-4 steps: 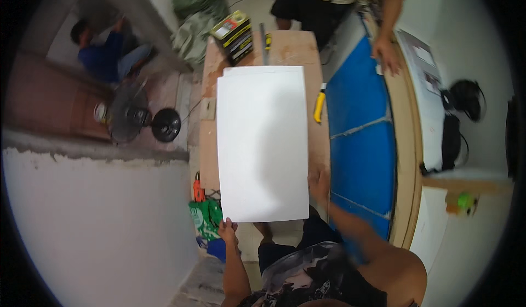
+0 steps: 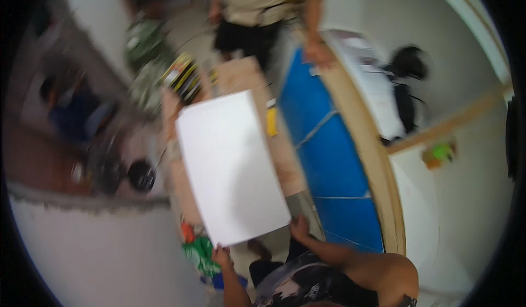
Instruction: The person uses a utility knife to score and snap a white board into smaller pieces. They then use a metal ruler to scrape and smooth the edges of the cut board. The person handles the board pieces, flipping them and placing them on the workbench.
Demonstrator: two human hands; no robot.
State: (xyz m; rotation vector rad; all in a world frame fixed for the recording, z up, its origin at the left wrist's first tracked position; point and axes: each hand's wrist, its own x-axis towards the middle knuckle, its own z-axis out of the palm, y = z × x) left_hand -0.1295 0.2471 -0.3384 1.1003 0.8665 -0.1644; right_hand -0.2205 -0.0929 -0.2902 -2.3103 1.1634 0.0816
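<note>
A large white sheet [image 2: 233, 167], flat and rectangular, lies over a wooden board tabletop [image 2: 287, 164] in front of me. Its near end hangs past the table's edge toward my body. My left hand [image 2: 222, 256] pinches the near left corner. At the near right corner, my right hand [image 2: 299, 228] has its fingers closed on the edge, though motion blurs them. Beyond the sheet's right side lies a yellow utility knife [image 2: 272, 120] on the board.
A black and yellow can [image 2: 183, 79] stands at the board's far left. To the right is a blue panel [image 2: 334, 159] with a wooden edge [image 2: 367, 137]. A co-worker [image 2: 263, 5] stands at the far end; another person [image 2: 82, 109] crouches at left, near a fan [image 2: 104, 167].
My right hand has come from beside the sheet's right edge to its near right corner. The view has swung, so the sheet appears tilted and farther left. My left hand keeps its corner.
</note>
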